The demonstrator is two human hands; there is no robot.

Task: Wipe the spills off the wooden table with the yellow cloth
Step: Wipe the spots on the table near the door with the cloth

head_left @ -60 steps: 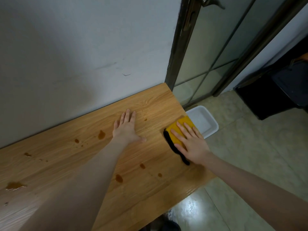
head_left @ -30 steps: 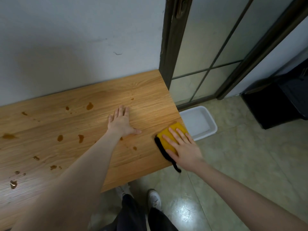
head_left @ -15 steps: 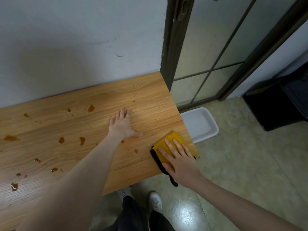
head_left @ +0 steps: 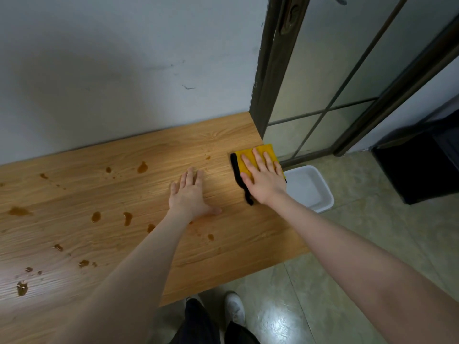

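Observation:
The wooden table (head_left: 223,252) runs along the wall, and several brown spills (head_left: 127,218) dot its left and middle parts. A yellow cloth (head_left: 246,160) with a black edge lies at the table's far right edge. My right hand (head_left: 264,181) presses flat on the yellow cloth with the fingers spread. My left hand (head_left: 190,196) rests flat on the bare wood left of the cloth, palm down, holding nothing. A small spill (head_left: 210,236) lies just below my left wrist.
A white plastic basin (head_left: 321,192) sits on the tiled floor just past the table's right end. A dark-framed glass door (head_left: 323,78) stands behind it, and a black bin (head_left: 417,170) at the far right. My shoes (head_left: 234,307) show below the table's front edge.
My right hand has slid the yellow cloth away from the front edge toward the far right corner of the table. My left hand has stayed flat in place.

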